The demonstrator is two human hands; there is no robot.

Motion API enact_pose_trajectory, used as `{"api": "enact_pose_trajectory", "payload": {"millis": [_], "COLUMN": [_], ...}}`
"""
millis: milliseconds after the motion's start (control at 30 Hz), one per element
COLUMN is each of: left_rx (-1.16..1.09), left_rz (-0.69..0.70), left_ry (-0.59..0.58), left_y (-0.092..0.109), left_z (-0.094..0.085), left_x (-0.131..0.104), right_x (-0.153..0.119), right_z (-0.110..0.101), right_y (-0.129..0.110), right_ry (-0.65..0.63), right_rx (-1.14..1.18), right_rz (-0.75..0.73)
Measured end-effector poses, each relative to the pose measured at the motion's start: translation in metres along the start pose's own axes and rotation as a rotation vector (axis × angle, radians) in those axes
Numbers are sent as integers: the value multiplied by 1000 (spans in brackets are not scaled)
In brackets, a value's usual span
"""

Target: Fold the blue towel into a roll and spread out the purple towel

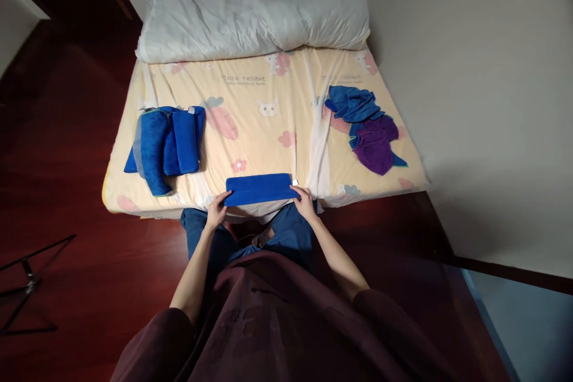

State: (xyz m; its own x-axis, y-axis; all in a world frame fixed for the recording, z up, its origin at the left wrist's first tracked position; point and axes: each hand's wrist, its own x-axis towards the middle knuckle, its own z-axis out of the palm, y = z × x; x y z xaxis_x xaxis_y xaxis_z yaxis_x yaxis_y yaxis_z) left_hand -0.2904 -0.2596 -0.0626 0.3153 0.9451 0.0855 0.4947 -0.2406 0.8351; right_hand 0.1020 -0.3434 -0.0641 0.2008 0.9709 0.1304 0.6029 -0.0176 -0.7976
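Observation:
A blue cloth (259, 189), folded into a long flat strip, lies at the bed's front edge with a small white tag at its right end. My left hand (218, 209) pinches its left end between thumb and fingers. At the opposite end, my right hand (304, 203) grips the cloth the same way. On the left of the bed is a pile of folded blue cloths (182, 140), with a blue and grey one (154, 149) draped over its left side. Crumpled blue cloths (353, 103) and a purple cloth (376, 144) lie together on the right.
The bed (259, 131) has a yellow patterned sheet. A thick, pale quilt (255, 3) is bunched at its far end. A wall (470, 101) stands along the right side. Black stand legs (30, 283) rest on the red-brown floor at the lower left.

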Motion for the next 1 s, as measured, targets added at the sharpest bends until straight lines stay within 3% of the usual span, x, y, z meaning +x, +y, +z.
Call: {"api": "enact_pose_trajectory", "payload": {"millis": [300,433,533,733,1000], "left_rx": [-90,-150,-261,-345,-228], "left_rz": [-91,-216,-273,-280,-278], "left_ry": [63,167,182,182,176], "left_y": [-2,-4,-4,-4,0], "left_z": [2,7,9,11,12], "left_x": [5,8,11,11,10], "right_x": [6,9,11,15,14], "right_z": [1,6,12,19,18], "right_y": [8,7,5,1,-4], "right_ry": [1,47,114,195,192], "right_rx": [212,230,251,336,330], "right_rz": [103,190,262,360,359]}}
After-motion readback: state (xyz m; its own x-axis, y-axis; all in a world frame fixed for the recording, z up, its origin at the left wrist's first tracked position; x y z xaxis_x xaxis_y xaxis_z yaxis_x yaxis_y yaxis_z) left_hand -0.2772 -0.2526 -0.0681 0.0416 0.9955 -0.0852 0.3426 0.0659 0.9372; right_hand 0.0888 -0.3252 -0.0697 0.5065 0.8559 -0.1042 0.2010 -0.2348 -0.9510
